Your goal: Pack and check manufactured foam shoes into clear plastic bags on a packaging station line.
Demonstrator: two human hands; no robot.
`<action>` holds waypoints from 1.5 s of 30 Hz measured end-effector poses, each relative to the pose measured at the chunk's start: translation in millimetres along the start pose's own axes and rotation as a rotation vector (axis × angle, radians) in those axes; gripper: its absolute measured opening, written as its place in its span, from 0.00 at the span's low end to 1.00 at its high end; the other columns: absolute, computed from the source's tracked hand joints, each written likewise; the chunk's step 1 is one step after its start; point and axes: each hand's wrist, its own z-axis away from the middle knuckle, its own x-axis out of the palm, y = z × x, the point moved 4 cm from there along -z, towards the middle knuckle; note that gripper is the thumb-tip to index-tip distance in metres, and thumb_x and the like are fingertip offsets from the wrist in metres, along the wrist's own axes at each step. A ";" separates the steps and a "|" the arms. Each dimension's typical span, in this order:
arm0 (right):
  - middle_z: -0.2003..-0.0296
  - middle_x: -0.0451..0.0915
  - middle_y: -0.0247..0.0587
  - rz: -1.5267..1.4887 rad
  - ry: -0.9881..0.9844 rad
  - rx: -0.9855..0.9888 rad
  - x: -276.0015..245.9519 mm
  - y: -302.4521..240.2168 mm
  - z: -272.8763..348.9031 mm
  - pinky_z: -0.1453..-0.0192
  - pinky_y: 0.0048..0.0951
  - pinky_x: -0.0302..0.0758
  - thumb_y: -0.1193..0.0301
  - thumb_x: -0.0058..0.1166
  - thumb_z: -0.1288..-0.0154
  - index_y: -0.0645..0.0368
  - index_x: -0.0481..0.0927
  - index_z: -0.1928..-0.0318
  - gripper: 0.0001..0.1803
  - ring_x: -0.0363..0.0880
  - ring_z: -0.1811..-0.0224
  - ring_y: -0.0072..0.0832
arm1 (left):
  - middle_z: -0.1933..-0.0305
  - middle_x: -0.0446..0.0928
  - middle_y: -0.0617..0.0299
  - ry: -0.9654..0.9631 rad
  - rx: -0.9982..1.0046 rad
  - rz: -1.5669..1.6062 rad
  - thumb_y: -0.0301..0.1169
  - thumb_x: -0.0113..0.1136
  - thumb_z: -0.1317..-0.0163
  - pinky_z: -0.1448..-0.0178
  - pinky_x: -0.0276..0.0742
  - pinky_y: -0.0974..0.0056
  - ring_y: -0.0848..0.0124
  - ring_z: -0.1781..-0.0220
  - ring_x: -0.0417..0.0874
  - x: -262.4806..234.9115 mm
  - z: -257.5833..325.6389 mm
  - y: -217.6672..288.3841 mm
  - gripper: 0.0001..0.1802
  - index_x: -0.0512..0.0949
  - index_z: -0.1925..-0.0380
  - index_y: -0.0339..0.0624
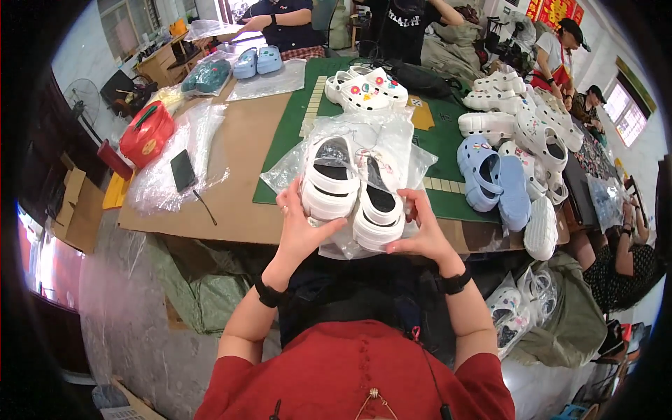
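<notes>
A pair of white clogs is between my hands at the table's near edge, heels toward me. My left hand [301, 222] grips the heel and outer side of the left clog [330, 204], thumb across its back. My right hand [424, 227] curls round the heel of the right clog [376, 233]. A clear plastic bag [420, 159] lies under and around the clogs; their toes seem to be inside it, though glare makes this hard to tell. Just beyond is another white pair with colourful charms [365, 91].
A green mat [283, 164] covers the table's middle. Several white clogs [490, 101] and blue clogs [483, 175] crowd the right. At left lie a red pouch [145, 133], a phone [183, 171] and plastic bags [157, 189]. Bagged clogs [514, 308] sit below right. Other people work around the table.
</notes>
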 end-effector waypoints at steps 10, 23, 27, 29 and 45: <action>0.45 0.60 0.46 0.240 0.071 -0.199 8.3 13.5 -0.7 0.37 0.39 0.64 0.51 0.81 0.70 0.50 0.65 0.35 0.58 0.61 0.39 0.43 | 0.38 0.53 0.40 -0.010 -0.024 -0.107 0.44 0.81 0.60 0.30 0.57 0.52 0.54 0.33 0.58 17.8 10.6 2.9 0.61 0.48 0.38 0.27; 0.73 0.70 0.23 0.145 0.281 -0.040 -4.1 -21.4 -14.0 0.66 0.17 0.65 0.66 0.78 0.54 0.59 0.76 0.53 0.29 0.62 0.71 0.14 | 0.65 0.62 0.69 0.081 -0.136 0.322 0.29 0.80 0.56 0.60 0.66 0.72 0.79 0.64 0.65 24.5 1.4 -26.5 0.32 0.61 0.63 0.43; 0.70 0.72 0.27 0.011 0.371 -0.064 -6.4 1.0 -15.4 0.64 0.20 0.67 0.70 0.73 0.48 0.60 0.76 0.53 0.24 0.64 0.69 0.16 | 0.74 0.59 0.74 0.103 -0.149 0.362 0.27 0.77 0.53 0.69 0.58 0.72 0.81 0.72 0.58 25.7 3.6 -17.4 0.25 0.64 0.72 0.45; 0.60 0.73 0.39 0.167 0.310 -0.051 8.4 -1.2 -7.2 0.53 0.29 0.72 0.68 0.72 0.48 0.59 0.73 0.48 0.28 0.72 0.60 0.28 | 0.76 0.59 0.75 0.105 -0.174 0.385 0.27 0.76 0.51 0.70 0.58 0.72 0.81 0.73 0.57 28.7 9.8 -27.3 0.23 0.64 0.74 0.45; 0.77 0.70 0.34 0.371 0.608 -0.076 -42.5 -8.0 -9.0 0.70 0.28 0.69 0.83 0.60 0.48 0.59 0.73 0.58 0.17 0.68 0.77 0.25 | 0.73 0.63 0.73 -0.003 -0.156 0.440 0.17 0.57 0.41 0.69 0.64 0.73 0.83 0.73 0.64 -19.8 4.8 -26.3 0.09 0.68 0.70 0.43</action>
